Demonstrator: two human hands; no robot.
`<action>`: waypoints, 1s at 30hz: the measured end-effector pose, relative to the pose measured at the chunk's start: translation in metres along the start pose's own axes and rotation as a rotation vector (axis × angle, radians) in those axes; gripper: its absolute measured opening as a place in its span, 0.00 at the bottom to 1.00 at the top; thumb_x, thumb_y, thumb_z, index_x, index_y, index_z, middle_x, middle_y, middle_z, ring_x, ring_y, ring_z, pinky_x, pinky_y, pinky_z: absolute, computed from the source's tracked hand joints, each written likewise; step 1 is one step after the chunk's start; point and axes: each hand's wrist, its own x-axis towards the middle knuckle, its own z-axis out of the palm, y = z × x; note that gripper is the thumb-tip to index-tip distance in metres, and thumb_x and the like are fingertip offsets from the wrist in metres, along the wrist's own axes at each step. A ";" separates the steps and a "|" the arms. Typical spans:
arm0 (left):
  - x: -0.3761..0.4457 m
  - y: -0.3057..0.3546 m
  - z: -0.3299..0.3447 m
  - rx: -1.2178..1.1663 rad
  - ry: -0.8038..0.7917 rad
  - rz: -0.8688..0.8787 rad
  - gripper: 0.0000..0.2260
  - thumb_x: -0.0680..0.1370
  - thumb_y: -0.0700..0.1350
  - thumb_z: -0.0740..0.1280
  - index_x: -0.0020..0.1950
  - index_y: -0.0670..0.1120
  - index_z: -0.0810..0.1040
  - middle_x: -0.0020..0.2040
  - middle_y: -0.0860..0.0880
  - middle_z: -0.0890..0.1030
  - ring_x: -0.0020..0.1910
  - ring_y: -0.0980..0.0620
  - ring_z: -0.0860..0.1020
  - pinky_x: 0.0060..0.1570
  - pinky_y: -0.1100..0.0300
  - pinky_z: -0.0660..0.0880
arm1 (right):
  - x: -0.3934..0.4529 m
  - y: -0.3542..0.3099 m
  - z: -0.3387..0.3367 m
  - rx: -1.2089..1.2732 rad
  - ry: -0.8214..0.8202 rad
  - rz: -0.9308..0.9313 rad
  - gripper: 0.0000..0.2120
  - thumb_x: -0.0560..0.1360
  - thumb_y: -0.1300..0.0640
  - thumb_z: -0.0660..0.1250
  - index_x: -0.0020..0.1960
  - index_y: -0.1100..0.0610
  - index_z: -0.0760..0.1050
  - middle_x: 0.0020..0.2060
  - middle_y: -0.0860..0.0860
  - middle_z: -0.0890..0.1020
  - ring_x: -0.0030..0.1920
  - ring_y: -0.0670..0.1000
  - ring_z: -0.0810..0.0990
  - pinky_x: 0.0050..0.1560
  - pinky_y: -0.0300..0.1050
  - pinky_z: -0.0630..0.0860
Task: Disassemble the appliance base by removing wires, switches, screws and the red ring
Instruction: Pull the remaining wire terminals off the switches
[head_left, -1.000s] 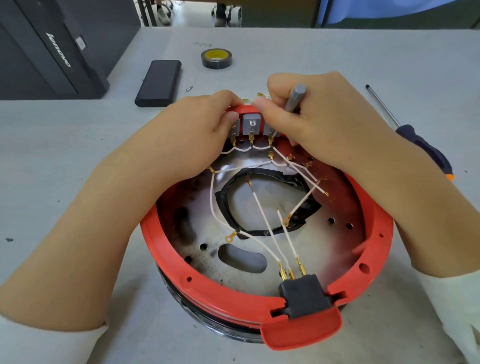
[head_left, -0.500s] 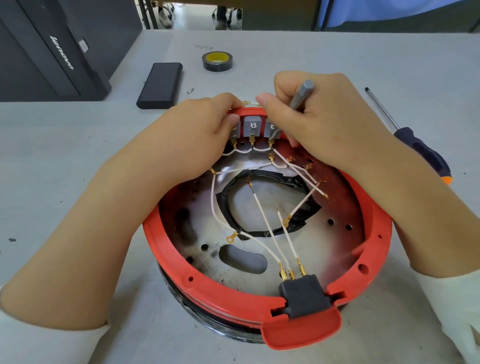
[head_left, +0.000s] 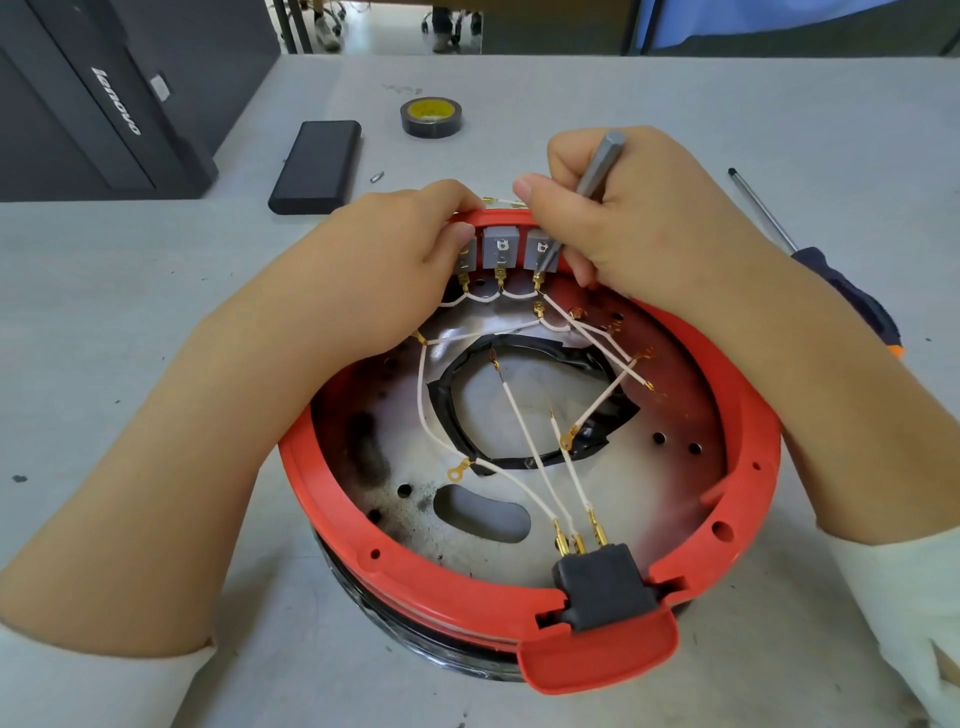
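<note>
On the grey tabletop (head_left: 571, 104), the red ring (head_left: 748, 467) is sitting while the left hand (head_left: 395, 260) is gripping its far rim and the right hand (head_left: 634, 218), clutching a metal tool (head_left: 597, 171), is now levering the rightmost switch (head_left: 540, 249).

Both hands (head_left: 395, 260) (head_left: 623, 228) crowded the far rim of the red ring (head_left: 332, 525), blocking the grey switches (head_left: 501, 247). White wires (head_left: 524, 436) crisscrossed the open middle. Bare table (head_left: 156, 291) lay left; a screwdriver (head_left: 810, 265) lay right, power bank (head_left: 317, 166) and tape roll (head_left: 431, 118) beyond.
</note>
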 end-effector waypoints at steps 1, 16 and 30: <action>0.000 0.000 0.000 0.001 -0.001 0.001 0.13 0.83 0.49 0.53 0.66 0.53 0.69 0.44 0.53 0.73 0.45 0.51 0.70 0.42 0.58 0.62 | 0.000 0.000 0.000 0.007 -0.002 0.005 0.20 0.79 0.51 0.60 0.31 0.54 0.61 0.21 0.50 0.74 0.22 0.46 0.70 0.34 0.43 0.72; 0.000 -0.001 0.001 0.009 0.018 -0.001 0.14 0.83 0.49 0.53 0.66 0.53 0.69 0.44 0.55 0.71 0.43 0.52 0.68 0.38 0.59 0.57 | -0.007 -0.001 0.001 -0.095 0.090 -0.107 0.19 0.79 0.49 0.60 0.34 0.56 0.61 0.27 0.54 0.73 0.32 0.55 0.72 0.39 0.54 0.74; 0.000 0.000 0.000 -0.003 -0.006 0.000 0.14 0.83 0.49 0.53 0.67 0.53 0.69 0.47 0.54 0.73 0.46 0.52 0.70 0.43 0.58 0.63 | 0.004 0.004 0.000 0.036 0.016 0.044 0.20 0.79 0.51 0.61 0.30 0.53 0.62 0.20 0.49 0.73 0.21 0.45 0.71 0.32 0.41 0.69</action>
